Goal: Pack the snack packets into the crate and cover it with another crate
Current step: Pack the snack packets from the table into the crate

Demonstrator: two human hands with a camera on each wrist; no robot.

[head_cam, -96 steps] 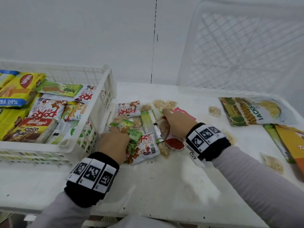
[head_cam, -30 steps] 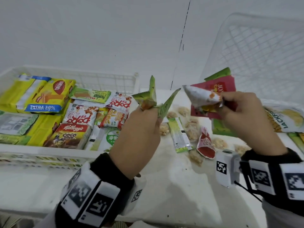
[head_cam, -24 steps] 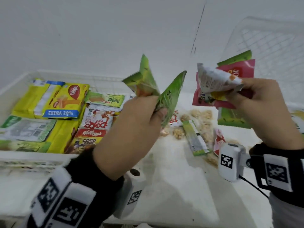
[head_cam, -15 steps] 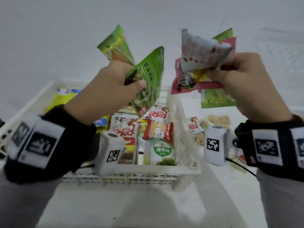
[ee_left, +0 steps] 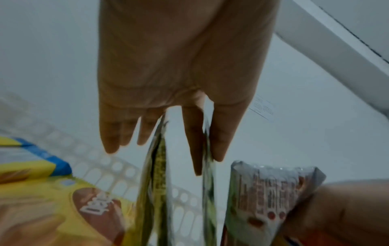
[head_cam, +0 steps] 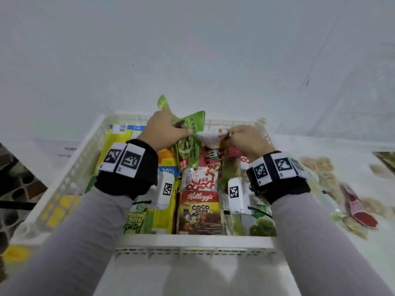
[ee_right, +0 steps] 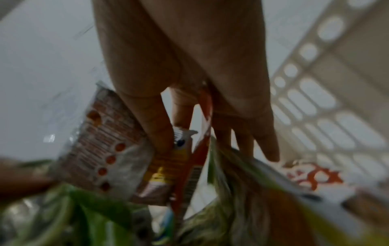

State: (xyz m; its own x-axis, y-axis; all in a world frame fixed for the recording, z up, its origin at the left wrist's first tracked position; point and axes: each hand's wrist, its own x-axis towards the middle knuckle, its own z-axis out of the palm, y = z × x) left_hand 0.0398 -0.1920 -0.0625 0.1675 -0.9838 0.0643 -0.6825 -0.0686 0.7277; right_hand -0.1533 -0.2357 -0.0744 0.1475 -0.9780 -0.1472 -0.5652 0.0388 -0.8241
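The white crate [head_cam: 192, 242] lies below me, filled with snack packets, among them a Coco Pops pack [head_cam: 198, 212]. Above its far half my left hand [head_cam: 183, 131] pinches two green packets [head_cam: 189, 135]; in the left wrist view the green packets [ee_left: 155, 183] sit edge-on between the fingers [ee_left: 195, 149]. Beside it, my right hand [head_cam: 230, 135] holds a bunch with a white packet [head_cam: 208, 138] and a red one. The right wrist view shows that white packet [ee_right: 101, 149], a red packet [ee_right: 202, 149] and a green packet [ee_right: 231, 183] clamped between the fingers. The covering crate is out of view.
On the table to the right of the crate lie a red packet [head_cam: 359, 210] and several pale snack packets [head_cam: 316, 165]. A white wall stands right behind the crate. At the far left edge, dark floor [head_cam: 12, 189] shows below table level.
Both hands have dropped from a raised position to just above the crate's far half, still holding their packets. My view has tilted down onto the crate.
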